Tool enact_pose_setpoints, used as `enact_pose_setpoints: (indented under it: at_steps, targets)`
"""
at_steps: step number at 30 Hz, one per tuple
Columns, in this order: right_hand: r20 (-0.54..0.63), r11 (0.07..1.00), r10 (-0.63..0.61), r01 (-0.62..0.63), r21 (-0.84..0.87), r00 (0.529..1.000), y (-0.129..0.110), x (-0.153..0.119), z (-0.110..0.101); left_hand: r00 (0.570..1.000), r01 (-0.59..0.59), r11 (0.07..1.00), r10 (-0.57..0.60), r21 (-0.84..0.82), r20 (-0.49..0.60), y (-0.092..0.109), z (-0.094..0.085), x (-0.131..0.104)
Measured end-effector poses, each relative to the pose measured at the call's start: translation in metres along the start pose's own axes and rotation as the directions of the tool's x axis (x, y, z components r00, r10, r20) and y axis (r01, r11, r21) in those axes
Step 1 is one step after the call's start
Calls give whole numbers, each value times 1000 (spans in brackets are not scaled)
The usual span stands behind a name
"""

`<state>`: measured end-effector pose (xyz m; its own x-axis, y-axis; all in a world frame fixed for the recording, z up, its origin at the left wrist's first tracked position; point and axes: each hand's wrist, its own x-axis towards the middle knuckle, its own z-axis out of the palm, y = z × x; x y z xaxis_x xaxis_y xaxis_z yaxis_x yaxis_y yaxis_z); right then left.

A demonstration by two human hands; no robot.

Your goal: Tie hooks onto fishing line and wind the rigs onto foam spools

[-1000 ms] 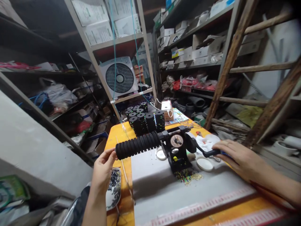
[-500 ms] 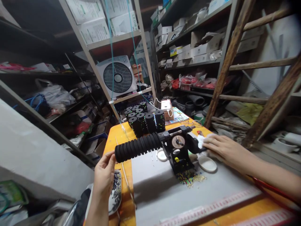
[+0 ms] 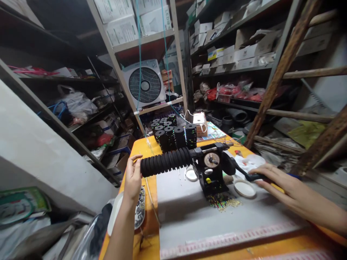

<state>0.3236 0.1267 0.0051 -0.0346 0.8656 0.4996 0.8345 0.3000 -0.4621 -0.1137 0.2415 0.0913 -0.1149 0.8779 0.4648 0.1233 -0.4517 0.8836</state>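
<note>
Here's the black, ribbed, cylindrical roll, jutting sideways from the black metal crank machine above the yellow desk, its long axis nearly level, free end pointing left and dipping slightly. The left hand has bent fingers and thumb right at that end; whether they're gripping, I can't tell. Over on the other side, the right hand is curled around the black crank handle, fingers folded over it.
</note>
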Motion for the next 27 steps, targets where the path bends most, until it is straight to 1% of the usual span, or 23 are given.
enact_pose_setpoints:
  at_steps: [1,3,6,8,11,14,16,18,21,23,25,27]
  targets:
    - [4,995,59,-59,83,998,-2,0,3,999,-42,999,42,7,-10,-3,2,-1]
    - [-22,974,134,-127,188,991,-4,1,8,992,-128,992,128,11,-20,-9,4,-4]
    - [-78,956,191,-168,240,978,-9,2,14,976,-217,976,217,17,-1,-16,2,-9]
    - [-97,943,221,-187,277,970,-13,3,13,976,-217,975,216,36,38,-17,-3,-8]
    - [-103,924,246,-201,324,964,-20,7,3,984,-154,984,144,93,105,-13,-8,0]
    - [-101,912,255,-204,357,962,-26,15,-7,991,-106,983,92,151,100,-8,-8,8]
    - [-117,911,256,-199,362,959,-27,20,-9,993,-94,982,82,161,83,-6,-5,8]
    - [-154,914,261,-193,356,953,-26,23,-6,992,-118,981,109,151,62,-7,-2,5]
    - [-225,917,279,-190,349,933,-22,25,1,978,-208,970,205,129,38,-10,1,-3]
    - [-259,914,291,-187,360,921,-21,25,5,964,-264,957,260,116,47,-13,2,-8]
    - [-260,908,293,-183,376,920,-20,26,6,955,-295,949,290,110,63,-15,1,-10]
    - [-246,903,288,-178,391,925,-21,27,4,954,-295,948,287,119,84,-15,-1,-10]
